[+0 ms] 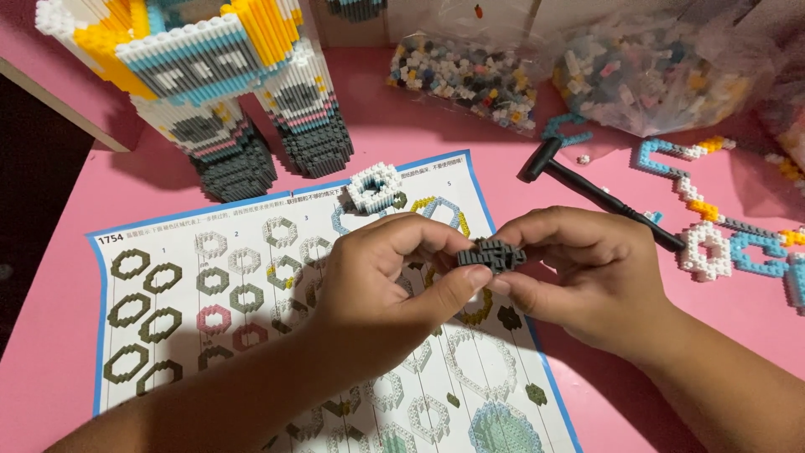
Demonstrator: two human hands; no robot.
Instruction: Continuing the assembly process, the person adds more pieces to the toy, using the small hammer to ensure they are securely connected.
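Both hands meet over the instruction sheet (210, 302) and pinch a small dark grey piece of tiny building blocks (492, 252). My left hand (386, 277) grips its left end between thumb and fingers. My right hand (570, 273) holds its right end. A white ring-shaped block piece (374, 186) lies on the sheet's top edge, just beyond my left hand. The sheet shows rows of printed ring patterns in olive, grey, pink and white.
A tall block-built figure (218, 75) with dark grey feet stands at the back left. Two clear bags of loose blocks (470, 71) (654, 71) lie at the back. A black hammer (599, 193) and blue, white and orange block chains (721, 231) lie on the pink table (50, 335) to the right.
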